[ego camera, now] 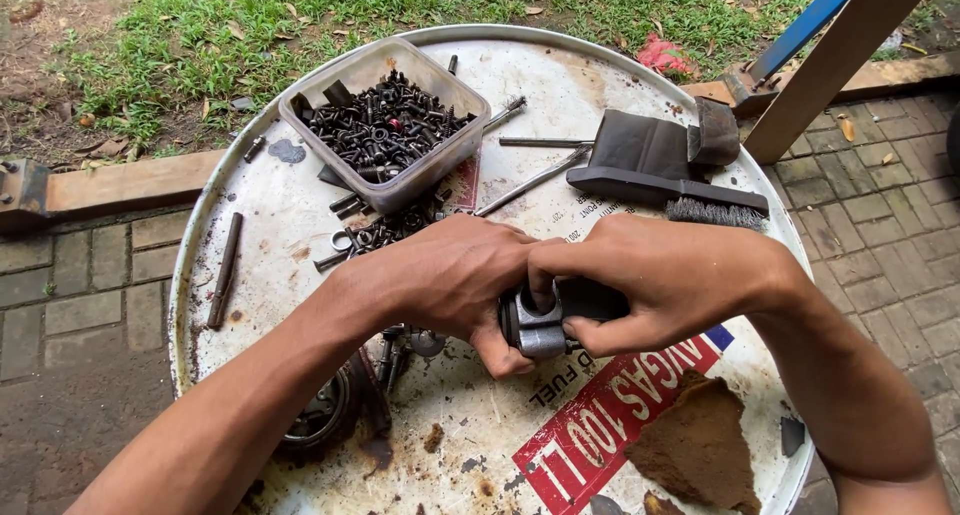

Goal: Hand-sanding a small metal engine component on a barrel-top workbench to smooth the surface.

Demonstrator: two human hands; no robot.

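Drum lid (300,225) serving as counter: white-painted metal, matt, scuffed, with rust spots and dirt. Container (440,150): translucent plastic, cloudy and scratched, filled with dark, oily metal bolts (385,125). Part (545,320) held in both hands: grey metal with dull sheen and black matt section. Wire brush (690,197): black handle, steel bristles. Rods (535,180): bare metal, tarnished. Brown piece (700,445): rough, fibrous.

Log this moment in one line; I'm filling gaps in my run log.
left hand: grips metal part | right hand: grips same part | surface: drum lid | nearby: bolt tub, wire brush
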